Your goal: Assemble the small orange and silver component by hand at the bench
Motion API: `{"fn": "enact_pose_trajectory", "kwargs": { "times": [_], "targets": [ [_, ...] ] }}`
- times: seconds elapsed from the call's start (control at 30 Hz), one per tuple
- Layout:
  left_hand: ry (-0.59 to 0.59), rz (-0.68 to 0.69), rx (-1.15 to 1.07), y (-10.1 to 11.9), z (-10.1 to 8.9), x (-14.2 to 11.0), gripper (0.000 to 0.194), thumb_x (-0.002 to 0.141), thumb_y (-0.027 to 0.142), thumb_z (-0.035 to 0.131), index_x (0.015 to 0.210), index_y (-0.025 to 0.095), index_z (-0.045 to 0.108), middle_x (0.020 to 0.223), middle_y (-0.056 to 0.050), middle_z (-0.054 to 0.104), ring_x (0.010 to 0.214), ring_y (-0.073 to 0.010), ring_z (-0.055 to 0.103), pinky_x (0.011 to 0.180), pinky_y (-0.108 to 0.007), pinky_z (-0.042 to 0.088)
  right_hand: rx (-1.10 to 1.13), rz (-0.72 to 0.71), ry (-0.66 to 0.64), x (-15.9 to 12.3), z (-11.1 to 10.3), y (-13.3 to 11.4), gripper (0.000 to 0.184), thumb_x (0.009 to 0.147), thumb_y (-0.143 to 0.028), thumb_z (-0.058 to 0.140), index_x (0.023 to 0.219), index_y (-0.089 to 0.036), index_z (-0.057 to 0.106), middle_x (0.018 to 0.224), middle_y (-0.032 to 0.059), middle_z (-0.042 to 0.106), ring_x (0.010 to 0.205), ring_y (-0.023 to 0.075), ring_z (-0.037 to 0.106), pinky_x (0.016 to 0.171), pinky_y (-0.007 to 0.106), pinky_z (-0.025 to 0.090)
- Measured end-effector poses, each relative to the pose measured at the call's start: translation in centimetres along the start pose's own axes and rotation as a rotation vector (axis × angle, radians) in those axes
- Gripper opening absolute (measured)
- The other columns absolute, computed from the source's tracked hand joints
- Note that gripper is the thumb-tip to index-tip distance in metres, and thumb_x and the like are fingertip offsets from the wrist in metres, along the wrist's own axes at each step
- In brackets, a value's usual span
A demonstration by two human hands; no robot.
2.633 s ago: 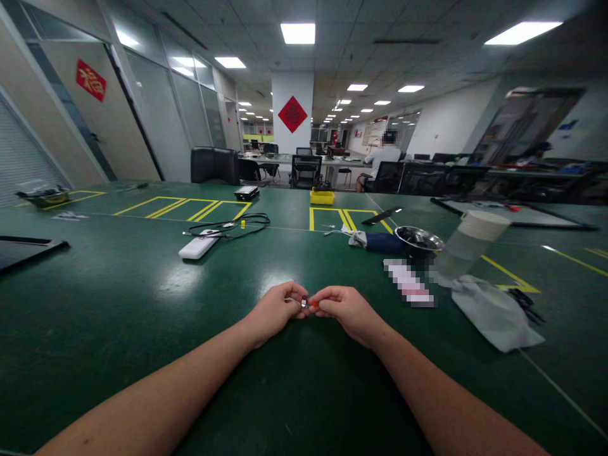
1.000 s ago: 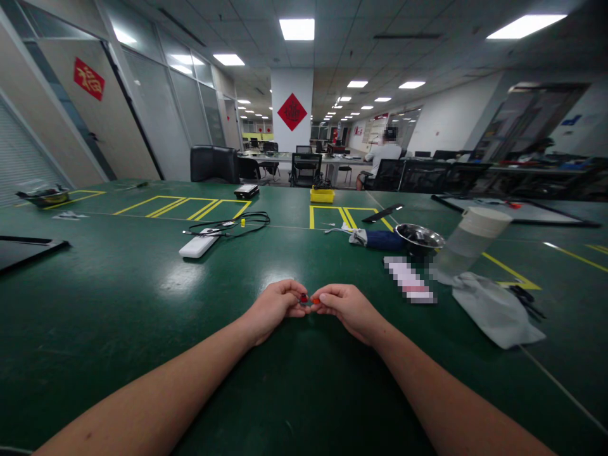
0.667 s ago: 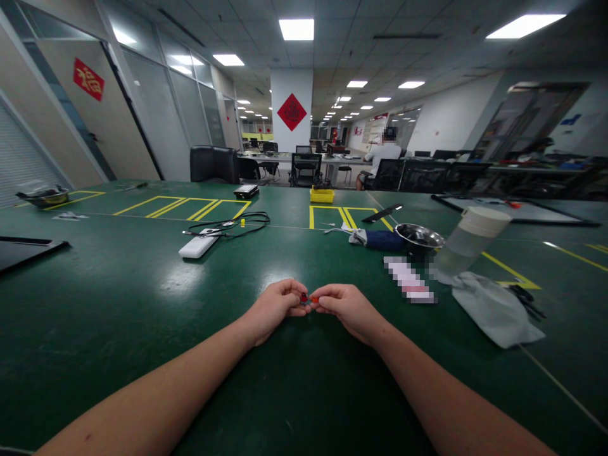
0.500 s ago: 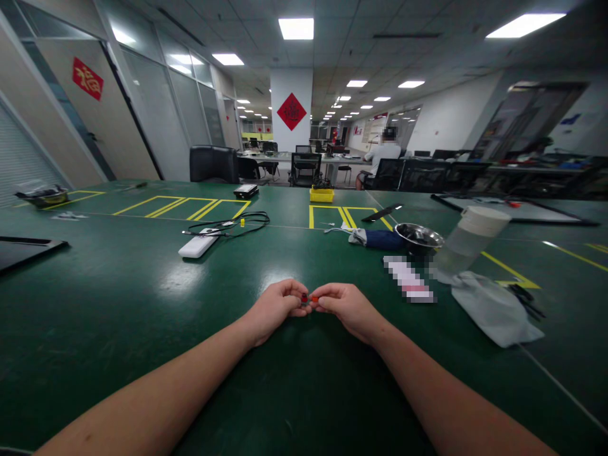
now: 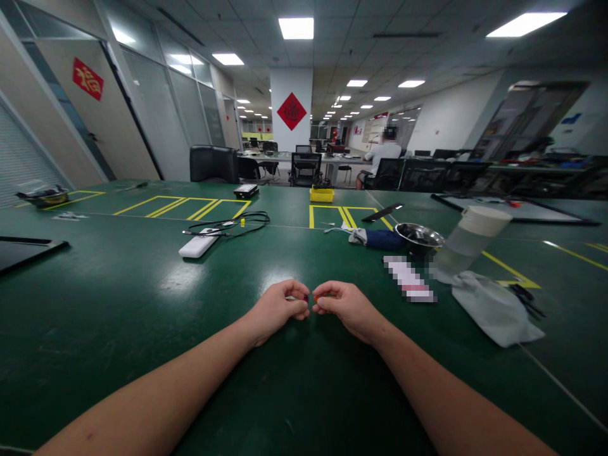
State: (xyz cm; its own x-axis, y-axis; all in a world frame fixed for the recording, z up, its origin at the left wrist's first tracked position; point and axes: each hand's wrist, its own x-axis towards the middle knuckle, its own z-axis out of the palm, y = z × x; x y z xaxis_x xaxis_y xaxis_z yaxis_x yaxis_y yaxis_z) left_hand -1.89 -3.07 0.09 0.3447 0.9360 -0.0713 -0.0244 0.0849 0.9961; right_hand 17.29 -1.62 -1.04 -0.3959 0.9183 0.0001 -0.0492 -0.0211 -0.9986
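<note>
My left hand (image 5: 280,310) is closed on a small dark red piece (image 5: 306,298), of which only a sliver shows between the fingertips. Facing it, my right hand (image 5: 346,307) pinches a small orange-red piece (image 5: 316,298) between thumb and fingers. Both pieces are too small and too covered for me to tell their kind. A narrow gap separates the two hands, held close together just above the green table (image 5: 304,386).
Ahead on the left lie a white power bank (image 5: 199,244) and a black cable (image 5: 251,218). To the right are a metal bowl (image 5: 418,237), a pixelated phone-like object (image 5: 409,278), a clear bottle (image 5: 468,244) and a grey pouch (image 5: 494,310). A yellow box (image 5: 322,195) stands farther back. A person (image 5: 384,152) sits beyond.
My hands have moved slightly apart, where their fingertips nearly met before. The dark red piece has turned or slipped deeper behind my left fingers, so less of it shows.
</note>
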Motion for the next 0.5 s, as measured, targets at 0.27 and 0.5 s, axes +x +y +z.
{"fn": "enact_pose_trajectory", "kwargs": {
  "times": [0.27, 0.5],
  "targets": [
    [0.002, -0.065, -0.105, -0.25, -0.27, 0.37, 0.021, 0.08, 0.014, 0.056, 0.101, 0.013, 0.058, 0.087, -0.009, 0.068, 0.076, -0.0149, 0.069, 0.072, -0.025, 0.056, 0.085, 0.046, 0.005, 0.06, 0.04, -0.13, 0.026, 0.075, -0.034, 0.07, 0.089, -0.012, 0.069, 0.082, 0.0085, 0.069, 0.078, 0.0179, 0.065, 0.078, 0.034, 0.049],
    [0.007, -0.052, -0.107, -0.4, -0.26, 0.31, 0.023, 0.077, 0.014, 0.062, 0.099, 0.014, 0.056, 0.086, -0.009, 0.067, 0.076, -0.015, 0.069, 0.072, -0.026, 0.056, 0.116, 0.071, -0.008, 0.18, 0.02, -0.06, 0.024, 0.073, -0.03, 0.069, 0.089, -0.012, 0.071, 0.084, 0.0097, 0.07, 0.08, 0.0193, 0.066, 0.081, 0.036, 0.049]
  ]
}}
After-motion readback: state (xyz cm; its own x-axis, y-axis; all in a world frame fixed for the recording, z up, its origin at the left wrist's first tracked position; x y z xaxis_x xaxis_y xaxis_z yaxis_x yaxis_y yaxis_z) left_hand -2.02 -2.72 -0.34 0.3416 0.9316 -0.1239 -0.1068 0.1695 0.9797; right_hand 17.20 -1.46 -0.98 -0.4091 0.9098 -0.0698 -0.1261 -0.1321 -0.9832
